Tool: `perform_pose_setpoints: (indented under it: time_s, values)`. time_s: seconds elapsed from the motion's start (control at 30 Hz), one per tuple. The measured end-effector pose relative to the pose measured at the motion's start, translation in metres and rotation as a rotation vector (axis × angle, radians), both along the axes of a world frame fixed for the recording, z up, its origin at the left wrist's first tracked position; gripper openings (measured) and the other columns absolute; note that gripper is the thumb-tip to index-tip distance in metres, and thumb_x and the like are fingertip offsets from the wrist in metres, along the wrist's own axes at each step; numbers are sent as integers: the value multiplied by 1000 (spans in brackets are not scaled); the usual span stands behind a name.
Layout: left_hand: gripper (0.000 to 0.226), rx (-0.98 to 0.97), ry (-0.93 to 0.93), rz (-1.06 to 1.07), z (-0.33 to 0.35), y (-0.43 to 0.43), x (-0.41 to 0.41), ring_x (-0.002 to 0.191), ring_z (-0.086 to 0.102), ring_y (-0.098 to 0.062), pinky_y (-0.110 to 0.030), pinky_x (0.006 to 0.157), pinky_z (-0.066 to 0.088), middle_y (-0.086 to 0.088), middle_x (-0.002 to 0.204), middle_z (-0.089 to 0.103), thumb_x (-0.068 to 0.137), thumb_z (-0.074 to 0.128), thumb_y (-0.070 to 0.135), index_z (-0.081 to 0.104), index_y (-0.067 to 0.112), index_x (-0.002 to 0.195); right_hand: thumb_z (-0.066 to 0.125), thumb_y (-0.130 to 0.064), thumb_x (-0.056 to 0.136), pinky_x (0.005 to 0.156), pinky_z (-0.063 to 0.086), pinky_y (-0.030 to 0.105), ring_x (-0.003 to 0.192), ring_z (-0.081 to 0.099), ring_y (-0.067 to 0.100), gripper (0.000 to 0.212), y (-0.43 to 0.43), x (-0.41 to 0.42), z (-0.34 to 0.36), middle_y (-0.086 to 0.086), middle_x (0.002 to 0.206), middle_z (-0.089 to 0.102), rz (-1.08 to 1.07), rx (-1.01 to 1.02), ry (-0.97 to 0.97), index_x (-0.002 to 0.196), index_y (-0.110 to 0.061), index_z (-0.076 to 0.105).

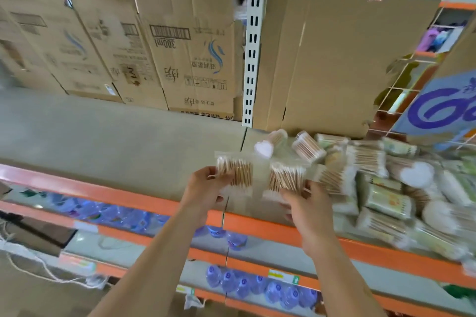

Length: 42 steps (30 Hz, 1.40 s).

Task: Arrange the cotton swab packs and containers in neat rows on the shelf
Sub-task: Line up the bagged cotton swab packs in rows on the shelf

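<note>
holding a flat cotton swab pack (235,171) in curled fingers, the left hand (206,186) hovers over the grey shelf (103,141). the right hand (307,204) grips a second pack (286,177), just beside a jumbled heap of packs and round containers (386,188) on the shelf's right side.

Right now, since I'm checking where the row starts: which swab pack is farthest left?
The flat pack held by the left hand, over bare shelf. The second pack, in the right hand, is to its right, beside the heap.
</note>
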<state>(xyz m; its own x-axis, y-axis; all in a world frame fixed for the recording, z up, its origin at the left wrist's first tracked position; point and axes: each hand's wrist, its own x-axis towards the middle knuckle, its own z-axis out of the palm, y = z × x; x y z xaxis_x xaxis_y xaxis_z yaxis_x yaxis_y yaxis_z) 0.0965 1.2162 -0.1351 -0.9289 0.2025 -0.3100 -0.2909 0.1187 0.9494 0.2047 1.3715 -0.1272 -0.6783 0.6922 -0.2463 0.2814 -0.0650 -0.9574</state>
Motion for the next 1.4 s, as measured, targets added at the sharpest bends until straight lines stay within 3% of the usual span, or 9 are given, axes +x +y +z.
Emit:
perform_pose_setpoints:
  time_s: [0.1, 0.33, 0.6, 0.73, 0.87, 1.0, 1.13, 1.4]
  values:
    - [12, -14, 60, 41, 5, -25, -6, 72, 52, -11, -26, 60, 48, 3, 75, 59, 84, 70, 25, 63, 15, 86, 69, -22, 80, 75, 53, 52, 81, 65, 35, 10, -18, -14, 7, 10, 78, 68, 60, 53, 13, 78, -12, 65]
    - [8, -13, 91, 40, 14, -118, -44, 65, 51, -8, -24, 61, 51, 5, 70, 55, 86, 68, 21, 66, 15, 90, 64, -8, 88, 55, 47, 32, 61, 62, 23, 10, -98, -60, 12, 7, 69, 63, 53, -58, 111, 79, -6, 63]
    - [12, -83, 167, 95, 17, -249, -112, 61, 51, -10, -25, 59, 49, 5, 63, 53, 83, 71, 24, 68, 13, 88, 64, -14, 90, 53, 44, 30, 57, 51, 17, 22, -212, -127, 15, 7, 63, 56, 44, -37, 155, 70, -4, 62]
    - [7, -77, 180, 93, 20, -284, -139, 58, 50, -9, -26, 60, 50, 9, 58, 53, 84, 71, 23, 68, 16, 84, 64, -10, 89, 56, 44, 31, 63, 46, 19, 25, -243, -156, 18, 10, 65, 50, 64, -16, 150, 73, 7, 56]
    - [9, -43, 170, 104, 19, -304, -169, 56, 43, -13, -29, 61, 44, 7, 55, 50, 85, 68, 15, 66, 16, 77, 66, -10, 88, 58, 44, 34, 60, 44, 16, 16, -261, -190, 21, 7, 69, 53, 79, -2, 128, 73, -7, 61]
    - [14, -51, 163, 142, 20, -323, -198, 60, 41, -15, -27, 60, 38, 6, 55, 50, 86, 67, 10, 65, 17, 75, 66, -10, 87, 61, 42, 35, 61, 45, 16, 18, -277, -232, 17, 8, 71, 53, 130, -39, 107, 81, 5, 59]
    - [12, -77, 166, 185, 22, -344, -232, 64, 42, -17, -30, 62, 34, 1, 60, 52, 85, 68, 11, 66, 17, 75, 66, -9, 87, 61, 44, 35, 63, 48, 17, 14, -298, -276, 17, 8, 71, 56, 196, -65, 109, 74, -9, 63]
    - [8, -116, 149, 197, 24, -387, -298, 68, 51, -18, -31, 64, 40, -2, 70, 63, 86, 67, 13, 67, 18, 80, 65, -13, 89, 66, 48, 36, 67, 56, 17, 13, -333, -341, 20, 0, 74, 65, 249, -26, 94, 77, -18, 63]
